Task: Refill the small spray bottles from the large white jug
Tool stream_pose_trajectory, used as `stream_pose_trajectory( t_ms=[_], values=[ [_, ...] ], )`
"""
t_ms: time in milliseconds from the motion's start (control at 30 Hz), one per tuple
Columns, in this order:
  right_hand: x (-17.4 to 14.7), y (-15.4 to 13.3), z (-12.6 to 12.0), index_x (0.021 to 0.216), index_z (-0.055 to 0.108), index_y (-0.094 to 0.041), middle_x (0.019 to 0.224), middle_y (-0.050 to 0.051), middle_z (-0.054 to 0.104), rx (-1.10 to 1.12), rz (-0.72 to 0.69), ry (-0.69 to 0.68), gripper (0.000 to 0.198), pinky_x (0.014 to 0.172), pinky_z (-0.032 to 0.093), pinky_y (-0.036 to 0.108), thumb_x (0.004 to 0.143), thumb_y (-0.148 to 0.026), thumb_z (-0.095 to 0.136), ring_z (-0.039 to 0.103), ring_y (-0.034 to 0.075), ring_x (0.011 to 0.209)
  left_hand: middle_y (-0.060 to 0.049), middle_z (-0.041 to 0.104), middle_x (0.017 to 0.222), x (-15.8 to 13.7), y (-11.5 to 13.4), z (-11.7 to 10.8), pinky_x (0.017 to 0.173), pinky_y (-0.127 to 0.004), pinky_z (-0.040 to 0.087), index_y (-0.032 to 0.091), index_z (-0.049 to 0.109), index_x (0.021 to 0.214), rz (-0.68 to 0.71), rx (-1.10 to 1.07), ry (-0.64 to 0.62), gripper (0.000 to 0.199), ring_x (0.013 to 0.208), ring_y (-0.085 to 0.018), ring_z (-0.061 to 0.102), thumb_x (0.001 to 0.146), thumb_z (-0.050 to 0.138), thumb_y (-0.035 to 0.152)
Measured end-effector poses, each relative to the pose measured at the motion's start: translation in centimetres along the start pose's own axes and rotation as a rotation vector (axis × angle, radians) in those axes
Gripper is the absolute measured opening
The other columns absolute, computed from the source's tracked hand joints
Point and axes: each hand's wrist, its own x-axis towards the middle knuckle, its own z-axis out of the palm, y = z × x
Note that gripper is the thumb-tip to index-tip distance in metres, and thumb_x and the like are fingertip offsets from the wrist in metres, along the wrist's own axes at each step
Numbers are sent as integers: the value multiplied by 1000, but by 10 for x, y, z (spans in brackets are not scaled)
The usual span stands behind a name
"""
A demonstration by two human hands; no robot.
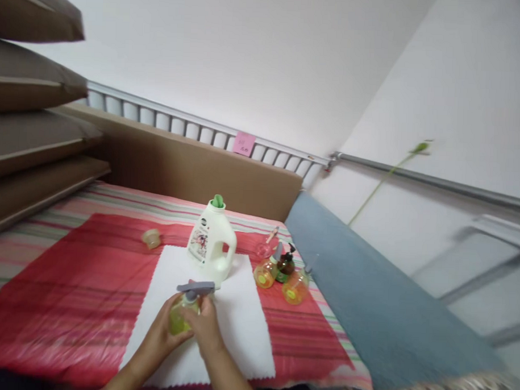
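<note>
Above the white scalloped mat (242,331), both hands hold a small spray bottle (177,320) with yellow-green liquid and a grey trigger head. My left hand (164,328) wraps round its body from the left. From the right, my right hand (206,324) presses on the bottle near its neck, fingers closed and partly hidden. Just beyond the hands stands a white jug (218,233) with a handle, a printed label and a green spout in its mouth. A pale translucent cap (151,238) lies left of the mat.
On the right stand two orange-tinted spray bottles (264,273) (295,288), a dark pump bottle (285,265) and a pink bottle (264,249). Red plastic sheeting (90,280) covers the striped cloth. A brown board (193,167) stands behind; brown padded slabs (36,136) rise at left.
</note>
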Motion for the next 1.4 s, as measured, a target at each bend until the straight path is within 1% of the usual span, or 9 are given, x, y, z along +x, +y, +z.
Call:
stream_pose_trajectory(
  t_ms=[167, 400, 567, 700, 833, 900, 1133, 1233, 1400],
  values=[
    [-11, 8, -18, 116, 63, -21, 118, 7, 65, 23, -65, -6, 60, 100, 40, 44, 60, -39, 77, 56, 30, 115, -13, 58, 120, 6, -22, 0, 97, -54, 46, 21, 42, 121, 31, 34, 0, 70, 112, -34, 57, 64, 77, 42],
    [-34, 4, -51, 81, 69, -15, 77, 7, 70, -54, -66, 227, 38, 76, 50, 38, 69, -51, 70, 64, 25, 78, -13, 58, 120, 6, -5, -2, 102, -55, 41, 19, 45, 119, -16, 102, 22, 71, 118, -36, 53, 59, 78, 39],
    [-28, -43, -64, 106, 62, -19, 105, 8, 67, -112, -209, 307, 36, 93, 43, 38, 85, -47, 54, 60, 23, 100, -14, 54, 125, 3, 14, -3, 107, -54, 35, 19, 43, 122, -49, 63, -17, 71, 122, -34, 49, 61, 77, 34],
    [-11, -97, -56, 113, 61, -21, 123, 9, 60, -282, -328, 116, 41, 101, 38, 39, 74, -32, 68, 52, 25, 116, -13, 52, 127, 1, 22, -3, 107, -53, 32, 20, 41, 125, -16, 11, -51, 74, 123, -32, 47, 63, 78, 32],
    [-1, -138, -25, 124, 55, -23, 126, 6, 59, -1066, -430, -370, 47, 100, 39, 34, 78, -21, 63, 52, 21, 118, -13, 50, 128, 0, 20, -2, 107, -53, 32, 20, 41, 125, -9, -6, -40, 74, 123, -32, 46, 62, 79, 29],
    [4, -145, -8, 122, 57, -24, 118, 5, 64, -1264, -393, -518, 45, 94, 43, 32, 78, -17, 62, 58, 21, 111, -13, 50, 127, 0, 19, -1, 107, -54, 32, 19, 42, 124, -19, -6, -26, 75, 123, -33, 46, 59, 80, 26],
    [22, -141, 29, 114, 63, -17, 95, 14, 72, -1595, -206, -489, 37, 73, 48, 36, 78, -23, 63, 67, 29, 90, -12, 54, 123, 0, 26, -1, 106, -54, 33, 20, 47, 123, 13, -5, -26, 74, 120, -33, 48, 58, 81, 27],
    [22, -145, 34, 120, 60, -20, 99, 13, 71, -1647, -179, -506, 46, 72, 48, 35, 77, -33, 66, 67, 29, 90, -13, 53, 124, 0, 26, -1, 106, -53, 32, 19, 47, 123, 21, -5, -33, 74, 121, -33, 47, 59, 81, 29],
    [25, -144, 35, 115, 63, -19, 98, 13, 72, -1660, -133, -515, 41, 70, 49, 34, 75, -24, 65, 68, 28, 88, -14, 52, 125, -1, 20, 0, 106, -53, 33, 18, 45, 125, 9, -14, -26, 78, 121, -33, 47, 57, 83, 27]
  ],
)
